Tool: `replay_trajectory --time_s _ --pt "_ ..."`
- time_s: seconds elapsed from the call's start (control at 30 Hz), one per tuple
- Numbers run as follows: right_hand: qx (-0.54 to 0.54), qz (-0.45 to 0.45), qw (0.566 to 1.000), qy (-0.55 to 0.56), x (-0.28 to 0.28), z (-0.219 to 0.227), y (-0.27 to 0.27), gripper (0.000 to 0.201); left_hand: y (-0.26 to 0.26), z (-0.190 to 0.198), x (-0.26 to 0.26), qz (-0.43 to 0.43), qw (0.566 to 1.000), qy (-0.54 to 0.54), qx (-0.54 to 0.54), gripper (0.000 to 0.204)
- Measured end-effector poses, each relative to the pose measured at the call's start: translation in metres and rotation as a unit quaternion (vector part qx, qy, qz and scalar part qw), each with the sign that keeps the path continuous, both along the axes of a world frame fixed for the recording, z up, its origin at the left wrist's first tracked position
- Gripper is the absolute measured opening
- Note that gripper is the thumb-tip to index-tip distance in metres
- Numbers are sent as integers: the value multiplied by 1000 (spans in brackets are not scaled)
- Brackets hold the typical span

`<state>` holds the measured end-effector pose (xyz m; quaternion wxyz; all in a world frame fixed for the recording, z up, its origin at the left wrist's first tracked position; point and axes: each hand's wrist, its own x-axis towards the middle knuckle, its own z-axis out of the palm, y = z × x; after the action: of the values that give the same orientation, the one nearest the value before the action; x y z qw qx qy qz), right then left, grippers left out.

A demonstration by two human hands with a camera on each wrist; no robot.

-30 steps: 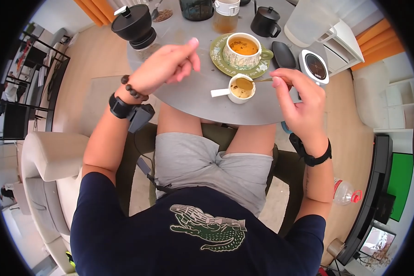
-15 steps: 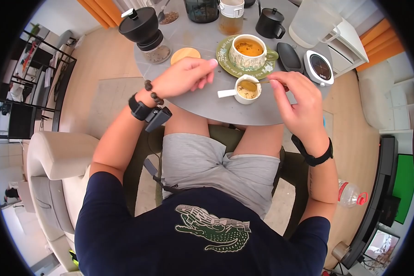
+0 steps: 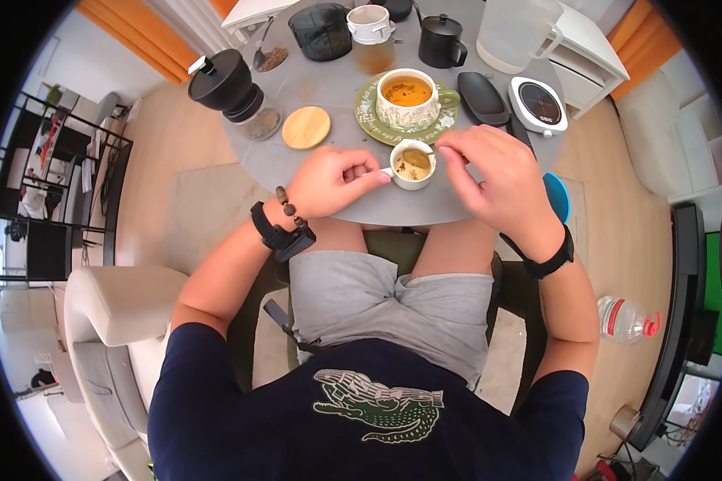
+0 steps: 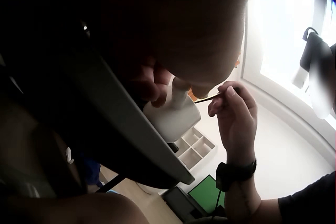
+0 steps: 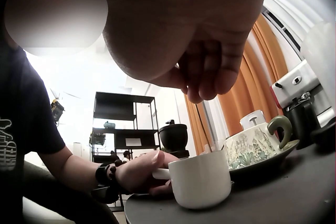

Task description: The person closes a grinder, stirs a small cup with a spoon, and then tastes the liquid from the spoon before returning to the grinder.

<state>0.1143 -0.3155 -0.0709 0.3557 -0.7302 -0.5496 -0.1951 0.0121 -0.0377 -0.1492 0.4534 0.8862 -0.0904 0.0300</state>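
A small white cup with a side handle stands near the table's front edge, pale liquid with dark bits inside. My left hand pinches its handle, thumb along the top; the right wrist view shows the cup upright on the tabletop. My right hand holds a spoon between thumb and fingers, its bowl dipped inside the cup. Just behind, a larger patterned cup of amber liquid with dark flecks sits on a green saucer.
A round wooden lid and a hand grinder stand at the left. Right of the saucer lie a black dish and a white scale. Farther back are a black pot, a glass with a white strainer and a clear pitcher.
My left hand has come down and right from above the table and taken the small cup's handle. My right hand keeps the spoon in the cup. The wooden lid shows more fully.
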Motion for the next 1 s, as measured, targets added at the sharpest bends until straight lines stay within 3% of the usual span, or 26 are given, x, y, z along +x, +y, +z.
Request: replay_trajectory --time_s 0.23,0.53,0.67,0.77,1.0 --pt "35 16 994 98 1 -3 -1 8 8 -9 3 -21 997 47 -63 20" --pt "20 -11 998 60 4 -4 -2 10 11 -11 4 -16 996 62 -58 28" --pt "9 4 989 149 -1 -4 1 11 13 -14 7 -9 994 66 -89 39" --pt "15 -1 991 135 2 -5 1 11 13 -15 7 2 985 92 -148 50" --pt "14 -14 996 82 6 -5 -1 11 8 -11 13 38 978 144 -144 60"
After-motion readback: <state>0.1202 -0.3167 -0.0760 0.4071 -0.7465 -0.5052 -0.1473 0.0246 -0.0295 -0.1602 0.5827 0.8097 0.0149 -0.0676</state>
